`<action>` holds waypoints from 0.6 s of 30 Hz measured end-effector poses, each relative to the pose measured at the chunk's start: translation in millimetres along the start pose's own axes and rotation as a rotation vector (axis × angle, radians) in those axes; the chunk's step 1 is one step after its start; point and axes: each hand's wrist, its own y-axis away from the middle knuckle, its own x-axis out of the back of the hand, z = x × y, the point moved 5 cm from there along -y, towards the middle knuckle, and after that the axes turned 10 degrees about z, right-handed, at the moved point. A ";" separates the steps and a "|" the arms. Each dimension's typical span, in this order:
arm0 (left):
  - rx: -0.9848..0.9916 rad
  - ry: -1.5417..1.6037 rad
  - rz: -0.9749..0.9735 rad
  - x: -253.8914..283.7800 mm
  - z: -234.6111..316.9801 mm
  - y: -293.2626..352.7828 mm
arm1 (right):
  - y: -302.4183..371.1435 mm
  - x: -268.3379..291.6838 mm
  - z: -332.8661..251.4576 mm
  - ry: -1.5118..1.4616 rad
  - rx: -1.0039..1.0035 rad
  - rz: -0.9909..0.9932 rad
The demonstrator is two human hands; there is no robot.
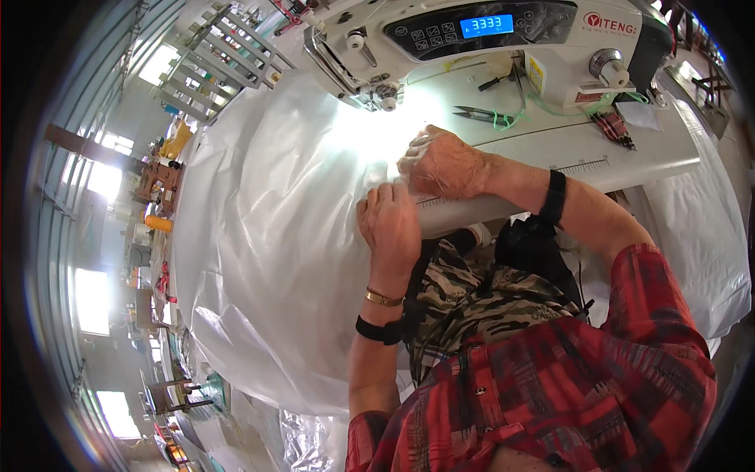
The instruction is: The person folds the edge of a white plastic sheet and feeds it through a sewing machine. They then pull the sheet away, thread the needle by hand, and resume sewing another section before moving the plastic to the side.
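A large white shiny sheet [267, 236] drapes over the left of the sewing machine [480, 35] and hangs down beside my legs. Curled fingers of my left hand [389, 224] grip the sheet near the front edge of the machine bed. Just beyond it, close to the needle area, my right hand [448, 164] is closed with its fingertips on the sheet. Glare from the machine's lamp washes out the sheet around the needle, so the seam and exact edge there cannot be made out.
On the machine bed [661, 149] lie dark thread snips [477, 116] with green thread, right of the needle. A plaid cloth scrap [613, 130] rests farther right. More white sheeting [700, 252] hangs at the right, and a slatted grey rack [224, 59] stands at the far left.
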 end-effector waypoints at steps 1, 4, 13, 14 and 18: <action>-0.034 -0.030 -0.010 -4.3 -0.2 0.3 | 0.5 -3.1 2.4 0.002 0.000 -0.001; -0.063 0.075 -0.008 -4.0 0.5 4.5 | 3.5 -18.9 12.7 -0.035 -0.158 -0.023; -0.163 0.104 -0.019 -17.4 -15.5 -9.4 | 3.9 -16.2 6.5 0.254 -0.135 -0.039; -0.165 0.107 -0.020 -20.2 -18.3 -11.6 | 2.0 -19.4 7.4 0.279 -0.140 -0.101; -0.141 0.101 -0.060 -33.7 -25.6 -28.2 | -2.9 -21.6 13.6 0.346 -0.164 -0.135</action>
